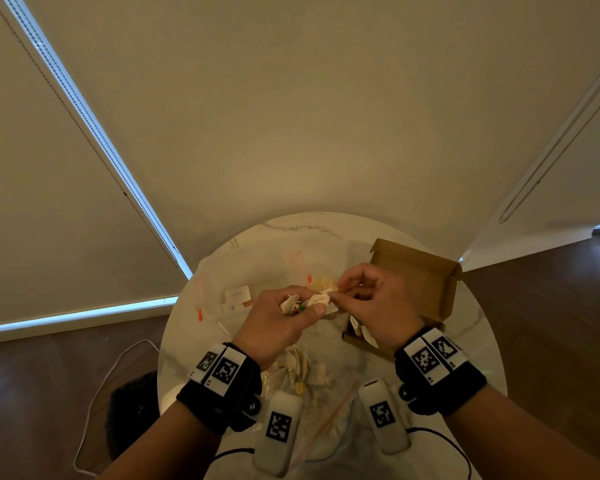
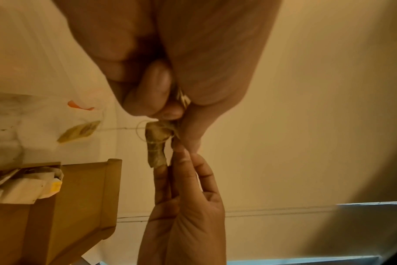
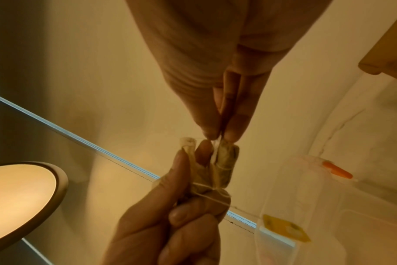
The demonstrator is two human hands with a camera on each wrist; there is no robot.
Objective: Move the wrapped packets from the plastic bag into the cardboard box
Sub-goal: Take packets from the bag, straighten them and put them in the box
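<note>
Over the table's middle, my left hand (image 1: 307, 303) grips a small bunch of wrapped packets (image 1: 317, 299) tangled in thin string. My right hand (image 1: 338, 292) meets it from the right and pinches the string at the end of one packet (image 3: 225, 166). In the left wrist view the packet (image 2: 156, 143) hangs between both hands' fingertips (image 2: 168, 111), and a yellow tag (image 2: 79, 131) dangles from its string. The open cardboard box (image 1: 416, 271) sits just right of the hands with a few packets (image 2: 23, 186) inside. The clear plastic bag (image 1: 329, 420) lies near me, with several more packets (image 1: 302, 368) at its mouth.
The round marble table (image 1: 291, 230) stands against a pale wall. A second clear bag with orange marks (image 1: 222, 289) lies at the back left. A white cable (image 1: 94, 393) and a dark object (image 1: 129, 410) are on the floor to the left.
</note>
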